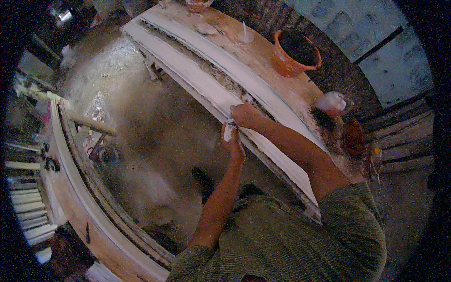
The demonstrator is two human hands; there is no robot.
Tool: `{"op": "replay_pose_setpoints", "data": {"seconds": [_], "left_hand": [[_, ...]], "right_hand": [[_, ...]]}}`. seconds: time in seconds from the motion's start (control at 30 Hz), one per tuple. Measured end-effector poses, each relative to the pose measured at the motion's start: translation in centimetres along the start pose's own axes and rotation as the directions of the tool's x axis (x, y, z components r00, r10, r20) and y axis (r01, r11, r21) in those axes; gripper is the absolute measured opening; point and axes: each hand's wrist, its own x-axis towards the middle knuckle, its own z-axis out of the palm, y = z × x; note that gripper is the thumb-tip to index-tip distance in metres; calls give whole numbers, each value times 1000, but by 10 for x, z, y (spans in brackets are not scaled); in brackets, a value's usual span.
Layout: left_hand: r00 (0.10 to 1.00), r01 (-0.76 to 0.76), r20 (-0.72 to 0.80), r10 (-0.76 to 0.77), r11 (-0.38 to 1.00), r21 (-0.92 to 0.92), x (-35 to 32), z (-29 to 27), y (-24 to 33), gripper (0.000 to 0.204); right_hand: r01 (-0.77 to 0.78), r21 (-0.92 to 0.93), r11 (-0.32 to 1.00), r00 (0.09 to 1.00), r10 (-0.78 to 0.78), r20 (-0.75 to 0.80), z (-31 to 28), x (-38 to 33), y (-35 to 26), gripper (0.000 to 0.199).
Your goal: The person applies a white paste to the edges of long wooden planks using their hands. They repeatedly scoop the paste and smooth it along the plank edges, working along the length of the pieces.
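Both hands meet at the near edge of a long white-coated strip (188, 77) on the bench. My left hand (232, 142) is closed around a small lump of soft white material (229, 130), some of which shows on top of the fingers. Right beside it, my right hand (244, 116) is curled with its knuckles up, touching the white lump or just above the strip. Whatever its fingers may grip is hidden. A second pale strip (277, 120) runs alongside, with a rough dark gap (225, 82) between the two.
Along the bench's far side stand an orange bucket (287, 66), a white container (332, 102) and a small item with an upright white stick (245, 34). Another long bench (89, 216) curves along the left. Pale dust covers the floor (112, 61).
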Motion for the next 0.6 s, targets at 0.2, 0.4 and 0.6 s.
{"op": "replay_pose_setpoints", "data": {"seconds": [0.2, 0.4, 0.6], "left_hand": [[996, -66, -63, 66, 998, 8, -129, -5, -75, 56], [995, -91, -21, 94, 990, 106, -254, -3, -135, 55], [994, 85, -82, -71, 981, 174, -390, 2, -189, 54]], "right_hand": [[-32, -24, 999, 998, 33, 52, 1, -138, -13, 21], [-25, 25, 999, 998, 24, 66, -8, -284, -22, 22], [-56, -80, 995, 981, 70, 181, 4, -428, -23, 25]]}}
